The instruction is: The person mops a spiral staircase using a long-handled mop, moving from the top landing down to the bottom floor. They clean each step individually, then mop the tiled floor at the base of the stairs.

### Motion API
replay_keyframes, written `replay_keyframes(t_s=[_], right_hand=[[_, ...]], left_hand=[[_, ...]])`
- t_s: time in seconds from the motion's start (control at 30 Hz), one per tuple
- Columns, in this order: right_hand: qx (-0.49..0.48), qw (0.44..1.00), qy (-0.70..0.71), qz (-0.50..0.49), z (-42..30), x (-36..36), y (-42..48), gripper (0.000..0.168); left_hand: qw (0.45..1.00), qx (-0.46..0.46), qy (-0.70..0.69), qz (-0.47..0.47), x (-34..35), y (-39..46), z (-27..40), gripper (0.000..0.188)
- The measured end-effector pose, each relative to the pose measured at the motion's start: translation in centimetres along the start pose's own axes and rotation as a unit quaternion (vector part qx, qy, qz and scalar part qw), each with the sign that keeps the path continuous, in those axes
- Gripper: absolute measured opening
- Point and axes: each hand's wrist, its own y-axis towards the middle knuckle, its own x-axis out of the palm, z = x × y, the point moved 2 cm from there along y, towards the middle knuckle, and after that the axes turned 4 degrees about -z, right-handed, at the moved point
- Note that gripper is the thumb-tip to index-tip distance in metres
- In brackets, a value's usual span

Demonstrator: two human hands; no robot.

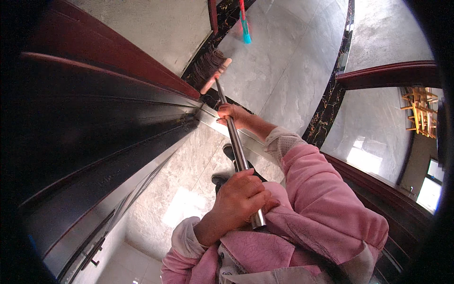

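A mop with a tubular metal handle (238, 149) slants from my chest up to the far side of a doorway. My left hand (241, 195) wraps the handle close to its butt end, in front of my body. Farther down the shaft, my right hand (234, 115) grips it above the threshold. The pale pinkish clamp bar (224, 67) holds dark string strands (209, 64). These strands rest against the black marble floor border (194, 69) beside the door frame's corner, partly on the border and near the grey tiles.
A dark red door frame (142, 60) and dark door panel (88, 124) stand to the left. A metal threshold strip (212, 119) crosses the floor near my shoes (228, 151). A turquoise broom (245, 32) with a red handle is ahead. Wooden chairs (420, 110) are at far right.
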Motion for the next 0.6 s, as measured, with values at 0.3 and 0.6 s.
replay_keyframes(t_s=[0.3, 0.6], right_hand=[[0.190, 0.979, 0.061, 0.047, -9.6, 5.1, -5.1, 0.022], [0.006, 0.966, 0.041, -0.255, -13.8, 14.5, -8.0, 0.026]], left_hand=[[0.970, 0.098, -0.208, 0.083, -2.5, -8.0, 2.0, 0.021], [0.963, -0.026, -0.212, 0.164, -2.3, -19.0, 5.0, 0.019]])
